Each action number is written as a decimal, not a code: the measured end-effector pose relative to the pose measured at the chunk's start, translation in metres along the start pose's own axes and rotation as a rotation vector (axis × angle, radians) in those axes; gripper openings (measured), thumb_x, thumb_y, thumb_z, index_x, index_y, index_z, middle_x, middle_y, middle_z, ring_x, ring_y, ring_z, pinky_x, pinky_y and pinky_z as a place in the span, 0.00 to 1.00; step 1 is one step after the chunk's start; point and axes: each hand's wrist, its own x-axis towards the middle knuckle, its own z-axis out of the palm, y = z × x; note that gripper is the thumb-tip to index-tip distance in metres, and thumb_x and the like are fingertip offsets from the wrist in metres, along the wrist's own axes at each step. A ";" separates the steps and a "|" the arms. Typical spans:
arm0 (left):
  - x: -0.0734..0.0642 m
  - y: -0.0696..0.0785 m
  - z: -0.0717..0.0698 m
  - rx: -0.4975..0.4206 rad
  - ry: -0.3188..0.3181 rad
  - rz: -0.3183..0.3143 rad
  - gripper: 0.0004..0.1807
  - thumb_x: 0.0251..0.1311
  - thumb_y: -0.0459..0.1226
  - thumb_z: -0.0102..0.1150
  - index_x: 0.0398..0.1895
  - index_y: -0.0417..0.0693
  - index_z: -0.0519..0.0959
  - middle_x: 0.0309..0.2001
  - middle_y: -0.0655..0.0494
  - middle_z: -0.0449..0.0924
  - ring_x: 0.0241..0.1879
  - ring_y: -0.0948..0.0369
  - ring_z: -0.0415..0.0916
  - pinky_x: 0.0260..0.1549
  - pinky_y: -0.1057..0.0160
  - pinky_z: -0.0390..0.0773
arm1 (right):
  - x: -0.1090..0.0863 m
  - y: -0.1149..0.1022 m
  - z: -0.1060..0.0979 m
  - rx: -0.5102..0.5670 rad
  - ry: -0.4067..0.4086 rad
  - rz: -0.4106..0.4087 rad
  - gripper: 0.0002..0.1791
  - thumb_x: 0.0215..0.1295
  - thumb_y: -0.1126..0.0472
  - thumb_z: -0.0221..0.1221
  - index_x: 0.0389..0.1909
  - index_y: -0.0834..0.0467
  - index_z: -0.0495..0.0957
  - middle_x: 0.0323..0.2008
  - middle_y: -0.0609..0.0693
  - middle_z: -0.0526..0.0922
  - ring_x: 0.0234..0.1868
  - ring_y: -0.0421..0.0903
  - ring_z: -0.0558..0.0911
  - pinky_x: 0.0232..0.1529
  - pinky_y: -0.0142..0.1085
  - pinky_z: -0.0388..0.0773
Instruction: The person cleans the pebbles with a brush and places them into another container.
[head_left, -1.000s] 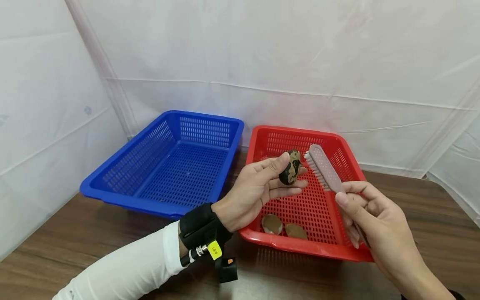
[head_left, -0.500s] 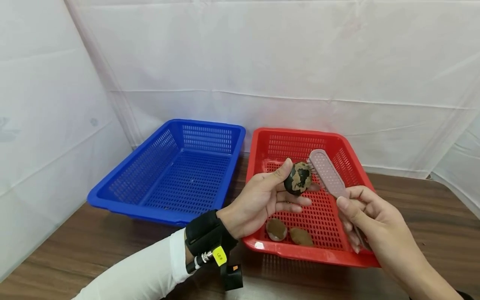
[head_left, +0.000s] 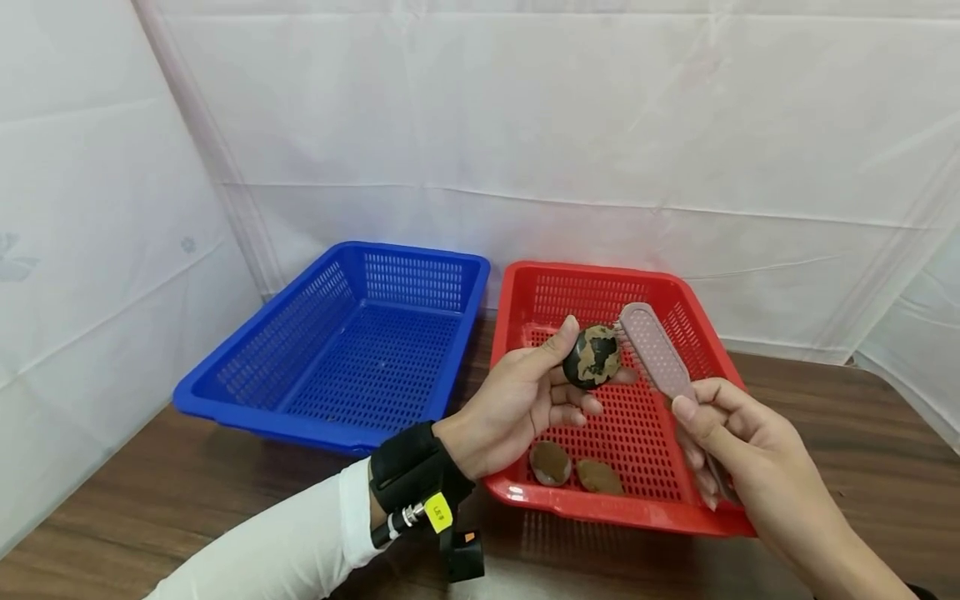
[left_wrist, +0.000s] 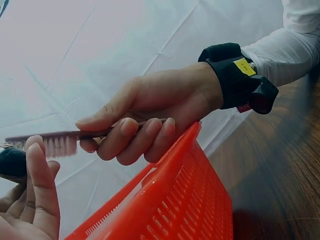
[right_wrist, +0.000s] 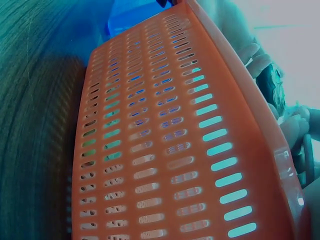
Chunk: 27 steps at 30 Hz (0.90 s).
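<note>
My left hand (head_left: 513, 400) pinches a dark rounded stone (head_left: 592, 358) patched with tan mud, thumb on top and fingers beneath. It is held above the red basket (head_left: 600, 506). In my right hand (head_left: 750, 437) is the handle of a pinkish scrubbing brush (head_left: 656, 350); its bristles meet the stone's right edge. The left wrist view shows the brush bristles (left_wrist: 62, 145) beside the left fingers (left_wrist: 42, 185), with the stone (left_wrist: 12, 162) partly cut off. Most of the stone is hidden in the right wrist view, behind the basket wall (right_wrist: 165, 125) and fingers.
Two mud-coated stones, one on the left (head_left: 551, 463) and one on the right (head_left: 599, 477), lie in the red basket's near end. A blue basket (head_left: 292, 427) stands to its left on the wooden table (head_left: 150, 492). White sheeting (head_left: 562, 108) hangs behind and at the sides.
The left hand has turned the stone so its patched face shows more. The brush has closed the small gap to the stone's edge. The head view has shifted slightly.
</note>
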 end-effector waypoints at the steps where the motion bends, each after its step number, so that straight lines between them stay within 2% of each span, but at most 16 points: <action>1: 0.000 0.000 0.000 -0.004 0.003 0.000 0.30 0.82 0.55 0.49 0.64 0.38 0.77 0.45 0.50 0.88 0.31 0.63 0.83 0.35 0.70 0.84 | 0.000 0.001 0.000 0.008 0.003 0.002 0.05 0.85 0.64 0.51 0.47 0.62 0.72 0.24 0.53 0.71 0.17 0.52 0.67 0.10 0.46 0.64; 8: 0.007 -0.002 -0.005 -0.001 0.010 0.003 0.30 0.83 0.55 0.47 0.65 0.36 0.76 0.43 0.51 0.84 0.33 0.61 0.83 0.38 0.68 0.85 | 0.006 0.005 -0.001 -0.022 -0.043 -0.020 0.05 0.85 0.65 0.50 0.46 0.60 0.73 0.23 0.52 0.71 0.15 0.53 0.67 0.08 0.47 0.58; 14: 0.015 -0.007 -0.006 -0.011 0.010 -0.014 0.29 0.82 0.55 0.49 0.64 0.38 0.77 0.43 0.51 0.84 0.34 0.62 0.84 0.41 0.66 0.86 | 0.005 0.008 -0.005 -0.014 0.002 0.027 0.06 0.85 0.62 0.52 0.45 0.59 0.73 0.24 0.52 0.72 0.16 0.52 0.68 0.09 0.47 0.62; 17: 0.018 -0.008 -0.005 0.013 0.017 -0.006 0.29 0.82 0.55 0.51 0.62 0.37 0.78 0.42 0.49 0.84 0.35 0.61 0.85 0.44 0.65 0.87 | 0.006 0.008 -0.007 -0.017 0.006 0.037 0.06 0.85 0.61 0.52 0.45 0.60 0.73 0.24 0.52 0.72 0.16 0.51 0.68 0.09 0.47 0.64; 21: 0.022 -0.007 -0.004 0.038 0.016 0.007 0.30 0.82 0.55 0.51 0.62 0.35 0.79 0.42 0.48 0.82 0.36 0.61 0.85 0.45 0.64 0.87 | 0.010 0.004 -0.006 -0.026 0.001 0.049 0.08 0.85 0.59 0.52 0.46 0.60 0.73 0.24 0.52 0.72 0.16 0.50 0.69 0.09 0.47 0.60; 23: 0.024 -0.007 -0.003 0.031 0.008 0.015 0.30 0.82 0.54 0.50 0.63 0.36 0.79 0.43 0.48 0.83 0.36 0.61 0.85 0.45 0.64 0.86 | 0.012 0.002 -0.003 0.005 0.020 0.049 0.09 0.85 0.58 0.52 0.45 0.60 0.72 0.24 0.52 0.73 0.16 0.49 0.69 0.09 0.45 0.61; 27: 0.026 -0.010 -0.002 0.009 0.003 0.044 0.29 0.82 0.54 0.50 0.65 0.37 0.78 0.47 0.47 0.86 0.36 0.61 0.85 0.46 0.64 0.87 | 0.018 0.000 0.011 0.116 0.120 0.006 0.10 0.85 0.58 0.53 0.46 0.62 0.72 0.24 0.51 0.73 0.17 0.46 0.70 0.11 0.39 0.70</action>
